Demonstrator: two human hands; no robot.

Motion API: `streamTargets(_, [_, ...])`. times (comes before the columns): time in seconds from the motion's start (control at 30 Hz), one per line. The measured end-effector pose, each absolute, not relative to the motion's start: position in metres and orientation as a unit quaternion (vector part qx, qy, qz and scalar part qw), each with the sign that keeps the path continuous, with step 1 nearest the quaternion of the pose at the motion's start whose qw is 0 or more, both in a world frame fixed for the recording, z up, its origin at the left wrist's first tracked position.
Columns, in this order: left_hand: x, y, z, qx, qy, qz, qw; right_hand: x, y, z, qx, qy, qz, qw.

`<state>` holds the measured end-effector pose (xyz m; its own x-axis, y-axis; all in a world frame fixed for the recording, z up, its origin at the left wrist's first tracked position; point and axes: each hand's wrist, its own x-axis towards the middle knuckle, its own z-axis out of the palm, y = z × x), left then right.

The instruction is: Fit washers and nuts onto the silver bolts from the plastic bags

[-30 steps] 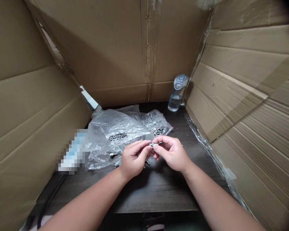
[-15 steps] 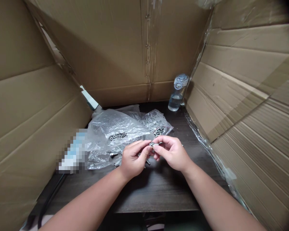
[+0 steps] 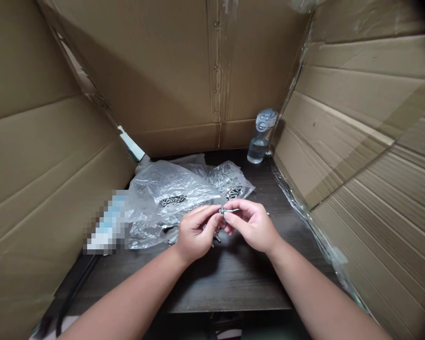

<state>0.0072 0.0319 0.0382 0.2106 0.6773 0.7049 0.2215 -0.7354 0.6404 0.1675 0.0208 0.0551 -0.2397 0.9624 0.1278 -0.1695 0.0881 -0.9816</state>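
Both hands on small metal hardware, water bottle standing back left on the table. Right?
No: the head view shows the water bottle standing back right on the table, not back left. The rest holds: left hand and right hand are on small metal hardware.

bench (image 3: 226,290): dark, wood-grained | large clear plastic bag (image 3: 145,182), left of centre | smaller clear bag of bolts (image 3: 249,188), beside it | loose bolts (image 3: 217,238), nearer | water bottle (image 3: 258,150), upright, far right | black cable (image 3: 78,282), near left

Cardboard walls (image 3: 361,108) on three sides; dark wood-grain tabletop (image 3: 230,288).
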Motion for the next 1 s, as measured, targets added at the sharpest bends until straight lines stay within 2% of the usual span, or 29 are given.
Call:
streamTargets(0.23, [0.0072, 0.0313, 0.0366, 0.765, 0.273, 0.545, 0.207, 0.1678, 0.0219, 0.0544, -0.376, -0.586, 0.551, 0.461])
streamTargets(0.47, [0.0068, 0.0308, 0.0372, 0.746, 0.28, 0.561, 0.224, 0.1695, 0.0213, 0.0546, -0.339, -0.55, 0.585, 0.489])
streamTargets(0.7, [0.0064, 0.0311, 0.0359, 0.753, 0.273, 0.554, 0.225, 0.1682, 0.0219, 0.0566, -0.38, -0.577, 0.551, 0.467])
streamTargets(1.0, [0.0072, 0.0319, 0.0379, 0.762, 0.255, 0.559, 0.203, 0.1678, 0.0211, 0.0554, -0.337, -0.562, 0.556, 0.511])
